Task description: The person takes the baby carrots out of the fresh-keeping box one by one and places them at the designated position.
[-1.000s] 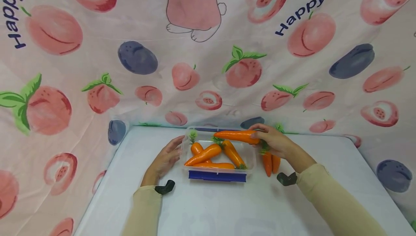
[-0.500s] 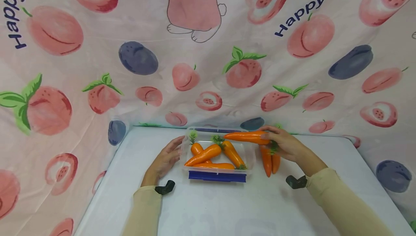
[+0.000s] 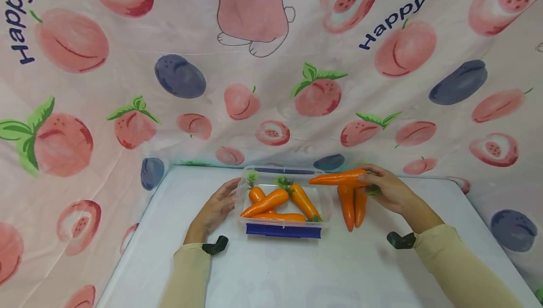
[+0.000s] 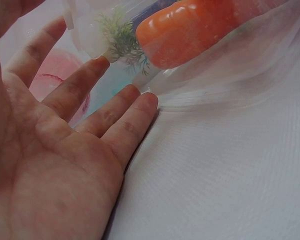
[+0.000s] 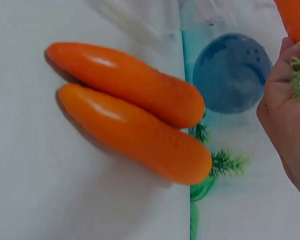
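So the right hand [image 3: 383,189], right of center in the head view, has its fingers curled around the fat end of a carrot [image 3: 337,178], which is the one that's up off the table [image 3: 271,270]. That carrot lies pretty much sideways, tip pointing left and reaching over the right end of a clear plastic box [image 3: 329,204] in the lower middle of the frame. The left hand [image 3: 218,205] isn't grabbing anything: fingers are stretched out and spread, tips up against the box's left wall, which you can see best in the left wrist view. Inside the box there are four more carrots [image 3: 267,203], one lying diagonally across another, one along the front wall and one slanting down on the right side, with bits of green leafy tops [image 3: 282,181] showing. There's a blue latch flap [image 3: 283,230] hanging down the front. Just right of the box, two loose carrots [image 5: 135,132] lie side by side on the table, tips toward the bottom of the head view. Behind it all, a pinkish fruit-print cloth [image 3: 263,70] fills the upper frame.
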Demonstrator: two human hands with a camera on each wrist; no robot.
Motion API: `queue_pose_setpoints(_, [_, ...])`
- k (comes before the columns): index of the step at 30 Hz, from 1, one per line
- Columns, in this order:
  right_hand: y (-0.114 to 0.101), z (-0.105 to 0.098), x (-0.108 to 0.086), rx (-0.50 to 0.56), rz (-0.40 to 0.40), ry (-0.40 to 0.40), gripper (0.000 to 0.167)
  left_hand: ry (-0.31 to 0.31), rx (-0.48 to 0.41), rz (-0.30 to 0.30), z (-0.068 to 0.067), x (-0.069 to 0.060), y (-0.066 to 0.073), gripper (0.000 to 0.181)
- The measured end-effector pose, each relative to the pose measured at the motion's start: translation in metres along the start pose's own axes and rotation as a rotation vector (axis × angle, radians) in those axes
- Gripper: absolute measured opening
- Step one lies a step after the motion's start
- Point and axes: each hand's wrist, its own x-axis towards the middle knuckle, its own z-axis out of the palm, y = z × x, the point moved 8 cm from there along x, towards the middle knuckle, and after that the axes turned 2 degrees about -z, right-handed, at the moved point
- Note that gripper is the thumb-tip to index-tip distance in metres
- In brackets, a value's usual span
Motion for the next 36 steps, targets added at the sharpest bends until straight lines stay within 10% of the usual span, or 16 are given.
queue_pose_setpoints(18, [-0.001,-0.047,-0.014,0.229,-0.011,0.047,0.022,-0.022,-0.004,0.022,0.003,-0.002,0.004,0.058])
queue_pose_setpoints(36, [0.022,-0.081,-0.019,0.187,-0.008,0.058,0.016,-0.024,-0.001,0.029,0.003,-0.003,0.004,0.059])
